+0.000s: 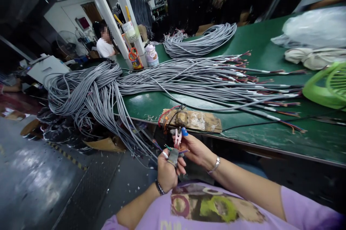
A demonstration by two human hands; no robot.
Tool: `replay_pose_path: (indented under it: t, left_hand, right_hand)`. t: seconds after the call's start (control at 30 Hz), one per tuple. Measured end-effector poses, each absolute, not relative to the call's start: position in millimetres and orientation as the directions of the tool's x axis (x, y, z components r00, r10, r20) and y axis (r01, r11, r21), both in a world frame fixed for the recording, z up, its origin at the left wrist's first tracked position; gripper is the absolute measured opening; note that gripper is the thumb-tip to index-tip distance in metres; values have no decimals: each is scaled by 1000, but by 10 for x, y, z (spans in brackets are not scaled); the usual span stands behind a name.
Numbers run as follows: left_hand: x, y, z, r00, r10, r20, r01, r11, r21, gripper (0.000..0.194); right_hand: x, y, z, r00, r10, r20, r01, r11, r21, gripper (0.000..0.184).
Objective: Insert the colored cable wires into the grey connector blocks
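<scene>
My left hand is closed round the end of a grey cable, with a grey covering over its thumb. Thin coloured wires fan out on both sides of that thumb. Close beside it, my right hand pinches a small pink clip; blue wrapping covers the right thumb tip. The clip's lower end and the wires near it are partly hidden by my fingers. Just beyond both hands, a worn wooden block with red and black leads sits at the table edge.
Long grey cables with stripped ends lie across the green table, and some hang off its left side. Behind them are a coiled bundle, a jar and a white post. A green fan stands at right. Another person sits beyond.
</scene>
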State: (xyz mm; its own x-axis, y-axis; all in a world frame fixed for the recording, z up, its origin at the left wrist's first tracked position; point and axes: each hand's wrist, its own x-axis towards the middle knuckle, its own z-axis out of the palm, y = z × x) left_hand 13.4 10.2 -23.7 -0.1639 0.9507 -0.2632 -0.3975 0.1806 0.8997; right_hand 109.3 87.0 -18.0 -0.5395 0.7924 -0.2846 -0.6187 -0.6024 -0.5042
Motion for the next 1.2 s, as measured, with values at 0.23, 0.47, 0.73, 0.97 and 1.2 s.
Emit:
replay_pose_path:
  t: [0.23, 0.47, 0.73, 0.97, 1.2]
  left_hand:
    - [120, 66, -242, -168, 951, -258, -353, 186, 917, 42]
    - [54, -56, -227, -176, 954, -242, -327, 176, 929, 41]
    - [83, 25, -198, -231, 953, -196, -348, 107, 932, 40]
    - [119, 94, -264, -246, 957, -157, -236, 98, 967, 42]
    - [132, 95, -289, -240, 956, -169, -195, 123, 973, 45]
  right_hand:
    - [1128, 849, -195, -567, 768, -300, -616, -636, -464, 33]
    - [1208, 829, -177, -624, 729, -281, -571, -671, -472, 29]
    - [1200, 831, -180, -553, 788, -269, -577, -596, -559, 27]
    - [1156, 843, -155, -575, 770, -277, -571, -620, -538, 26]
    - [1140, 847, -191, -516, 799, -308, -572, -589, -570, 24]
